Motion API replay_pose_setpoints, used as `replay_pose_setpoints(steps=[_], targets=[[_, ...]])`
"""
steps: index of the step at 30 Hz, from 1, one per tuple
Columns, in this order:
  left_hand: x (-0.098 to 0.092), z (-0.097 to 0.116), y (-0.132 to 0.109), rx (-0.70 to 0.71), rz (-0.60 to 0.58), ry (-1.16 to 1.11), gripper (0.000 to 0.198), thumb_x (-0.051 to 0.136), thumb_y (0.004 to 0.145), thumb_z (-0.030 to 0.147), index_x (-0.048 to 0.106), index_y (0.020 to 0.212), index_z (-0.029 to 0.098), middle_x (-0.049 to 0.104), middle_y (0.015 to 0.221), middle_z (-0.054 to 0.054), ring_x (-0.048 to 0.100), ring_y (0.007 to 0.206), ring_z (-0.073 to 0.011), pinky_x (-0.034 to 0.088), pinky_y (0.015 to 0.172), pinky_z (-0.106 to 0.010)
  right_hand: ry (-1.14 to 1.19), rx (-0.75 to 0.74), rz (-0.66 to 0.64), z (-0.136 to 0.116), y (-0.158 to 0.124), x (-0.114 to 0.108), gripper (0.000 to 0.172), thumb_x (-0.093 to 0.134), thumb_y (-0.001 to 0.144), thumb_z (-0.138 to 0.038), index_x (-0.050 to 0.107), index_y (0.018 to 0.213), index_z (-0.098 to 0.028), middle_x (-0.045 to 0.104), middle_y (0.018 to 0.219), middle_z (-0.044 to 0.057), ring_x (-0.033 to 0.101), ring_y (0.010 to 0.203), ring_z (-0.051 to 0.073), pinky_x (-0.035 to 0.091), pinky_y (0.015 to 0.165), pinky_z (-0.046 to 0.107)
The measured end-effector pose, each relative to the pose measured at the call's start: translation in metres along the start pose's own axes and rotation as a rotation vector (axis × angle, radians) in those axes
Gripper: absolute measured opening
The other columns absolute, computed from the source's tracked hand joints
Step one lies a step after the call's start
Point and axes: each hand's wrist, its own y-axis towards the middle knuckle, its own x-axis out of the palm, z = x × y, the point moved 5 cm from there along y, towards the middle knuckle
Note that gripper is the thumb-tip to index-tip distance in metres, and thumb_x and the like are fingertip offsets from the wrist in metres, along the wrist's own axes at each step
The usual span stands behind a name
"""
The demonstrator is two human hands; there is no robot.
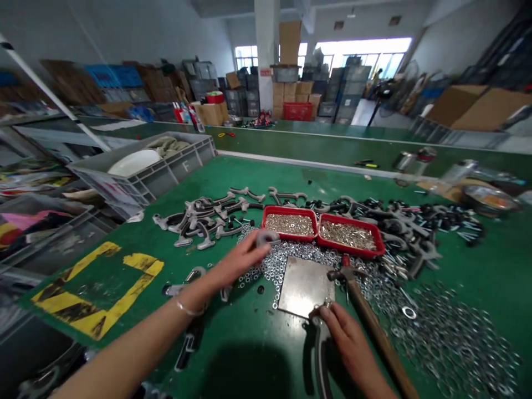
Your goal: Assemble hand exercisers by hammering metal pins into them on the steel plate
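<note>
My left hand (241, 257) reaches over the loose washers, its thumb and fingers closed around a grey ring-shaped part (269, 238) just in front of a red tray (290, 237). My right hand (347, 335) pinches the upper end of a curved grey-and-black handle (322, 360), whose lower part points toward me. A square metal plate (305, 285) lies between the hands, and the handle's upper end is close to its near edge. Beside my right hand rests a hammer (366, 305) with a wooden shaft. Small metal washers (272, 271) surround the plate.
A second red tray (379, 249) holds small metal pieces. Grey-and-black curved parts (203, 216) lie piled at left, with more at right. Large washers (461, 338) spread at the right. A grey crate (180, 169) stands at the back left; yellow-black tape (120, 310) marks the table.
</note>
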Motion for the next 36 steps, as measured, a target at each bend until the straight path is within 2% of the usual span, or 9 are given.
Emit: replay_pose_setpoints(steps=[1, 4, 6, 8, 14, 21, 25, 30, 36], targets=[[0.032, -0.003, -0.022, -0.099, -0.072, -0.161, 0.037, 0.049, 0.092, 0.047, 0.051, 0.118, 0.020, 0.061, 0.089, -0.002, 0.056, 0.068, -0.0108, 0.046, 0.063, -0.023, -0.028, 0.000, -0.003, -0.006, -0.001, 0.000, 0.043, 0.044, 0.092, -0.058, 0.057, 0.076, -0.021, 0.060, 0.067, 0.001, 0.059, 0.065, 0.018, 0.046, 0.059, 0.026], [0.115, -0.018, -0.073, -0.330, -0.159, -0.476, 0.045, 0.043, 0.091, 0.060, 0.049, 0.102, 0.017, 0.061, 0.071, -0.001, 0.049, 0.047, -0.0078, 0.036, 0.045, -0.019, -0.101, -0.027, -0.053, -0.021, -0.011, 0.000, 0.038, 0.043, 0.094, -0.055, 0.054, 0.078, -0.022, 0.060, 0.068, 0.000, 0.057, 0.063, 0.018, 0.043, 0.061, 0.027], [0.145, -0.027, -0.088, -0.377, -0.126, -0.529, 0.049, 0.044, 0.088, 0.064, 0.047, 0.099, 0.017, 0.060, 0.060, 0.001, 0.046, 0.039, -0.0078, 0.031, 0.039, -0.018, -0.115, -0.050, -0.089, -0.026, -0.020, -0.002, 0.035, 0.041, 0.095, -0.053, 0.054, 0.085, -0.023, 0.065, 0.073, 0.002, 0.060, 0.066, 0.019, 0.043, 0.064, 0.028], [0.158, -0.028, -0.093, -0.374, -0.082, -0.531, 0.050, 0.045, 0.087, 0.066, 0.046, 0.098, 0.017, 0.059, 0.055, 0.003, 0.046, 0.036, -0.0084, 0.029, 0.036, -0.017, -0.118, -0.067, -0.113, -0.028, -0.027, -0.004, 0.033, 0.039, 0.096, -0.052, 0.054, 0.090, -0.023, 0.067, 0.077, 0.004, 0.063, 0.071, 0.020, 0.044, 0.067, 0.028], [0.168, -0.012, -0.094, -0.344, -0.086, -0.474, 0.049, 0.042, 0.088, 0.068, 0.046, 0.095, 0.019, 0.056, 0.049, 0.005, 0.042, 0.030, -0.0084, 0.026, 0.031, -0.017, -0.180, -0.104, -0.086, -0.028, -0.036, -0.011, 0.029, 0.038, 0.098, -0.048, 0.052, 0.094, -0.023, 0.069, 0.076, 0.005, 0.066, 0.071, 0.022, 0.045, 0.066, 0.029], [0.178, -0.004, -0.097, -0.284, -0.049, -0.237, 0.046, 0.037, 0.092, 0.066, 0.046, 0.098, 0.021, 0.051, 0.046, 0.007, 0.038, 0.029, -0.0096, 0.023, 0.030, -0.018, -0.137, -0.173, -0.056, -0.031, -0.041, -0.012, 0.028, 0.036, 0.099, -0.044, 0.053, 0.093, -0.023, 0.069, 0.076, 0.005, 0.067, 0.071, 0.022, 0.047, 0.064, 0.028], [0.172, -0.004, -0.101, -0.234, -0.060, -0.128, 0.047, 0.031, 0.095, 0.064, 0.048, 0.108, 0.022, 0.051, 0.048, 0.006, 0.045, 0.034, -0.0127, 0.029, 0.036, -0.021, -0.082, -0.175, -0.065, -0.033, -0.045, -0.012, 0.028, 0.037, 0.099, -0.043, 0.054, 0.091, -0.023, 0.068, 0.077, 0.004, 0.065, 0.070, 0.019, 0.047, 0.065, 0.026], [0.157, -0.007, -0.107, -0.105, -0.124, 0.079, 0.044, 0.032, 0.097, 0.055, 0.048, 0.118, 0.021, 0.061, 0.061, -0.001, 0.058, 0.051, -0.0179, 0.041, 0.053, -0.028, -0.070, -0.179, -0.202, -0.053, -0.051, -0.013, 0.027, 0.040, 0.099, -0.042, 0.057, 0.095, -0.022, 0.070, 0.081, 0.003, 0.065, 0.072, 0.018, 0.048, 0.067, 0.026], [0.153, -0.013, -0.118, -0.060, -0.085, 0.115, 0.043, 0.029, 0.098, 0.051, 0.048, 0.121, 0.020, 0.064, 0.066, -0.003, 0.061, 0.061, -0.0208, 0.046, 0.064, -0.032, -0.035, -0.195, -0.243, -0.068, -0.057, -0.014, 0.027, 0.041, 0.098, -0.041, 0.063, 0.094, -0.025, 0.075, 0.087, 0.004, 0.069, 0.078, 0.020, 0.052, 0.070, 0.028]])
